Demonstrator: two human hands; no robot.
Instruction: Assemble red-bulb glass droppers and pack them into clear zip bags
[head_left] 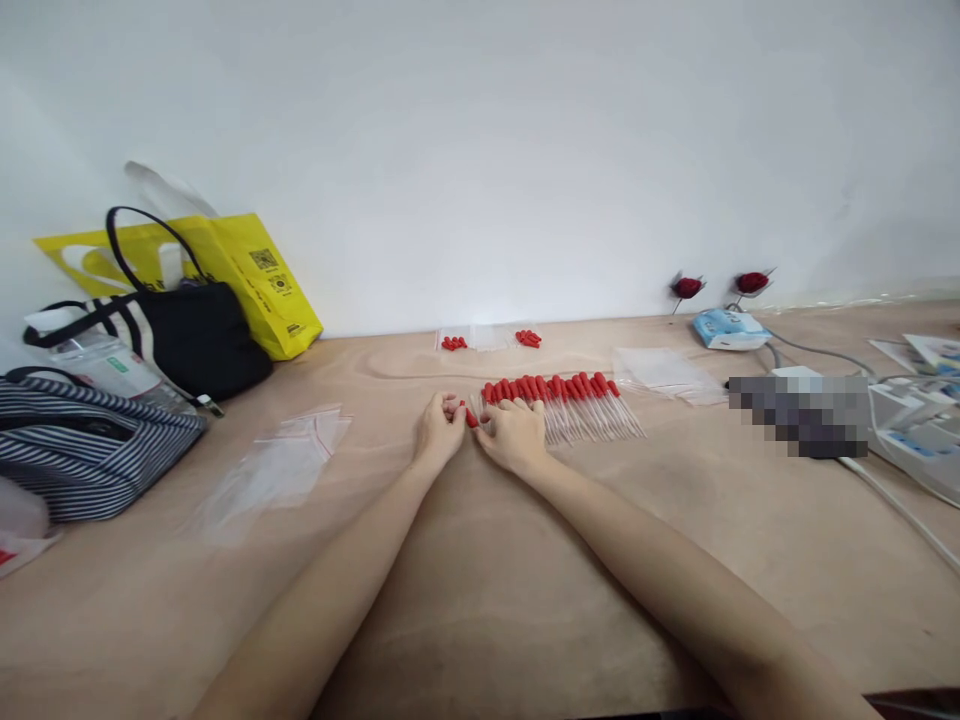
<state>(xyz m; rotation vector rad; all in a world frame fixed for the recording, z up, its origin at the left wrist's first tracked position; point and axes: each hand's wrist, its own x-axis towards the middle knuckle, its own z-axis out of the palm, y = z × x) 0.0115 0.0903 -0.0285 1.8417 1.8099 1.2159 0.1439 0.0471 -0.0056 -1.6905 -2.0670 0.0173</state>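
Between my two hands is a dropper with a red rubber bulb [470, 416]; its tube is hidden. My left hand [441, 428] is closed, with thumb and fingertips pinched at the bulb's upper left. From the other side, my right hand [517, 436] bends over the left end of a row of droppers [589, 400]. Its thumb and forefinger meet the lower end of the same bulb, though the exact grip is small and partly hidden. Those droppers lie side by side, red bulbs away from me and clear thin tubes slanting towards me.
Two small bags of red bulbs [528, 339] lie near the wall. Clear zip bags [274, 470] are at left, more plastic bags [664, 372] at right. Handbags [202, 340] and a yellow bag [277, 290] crowd the left; a blue pack [727, 328], cables and a white device [919, 440] the right.
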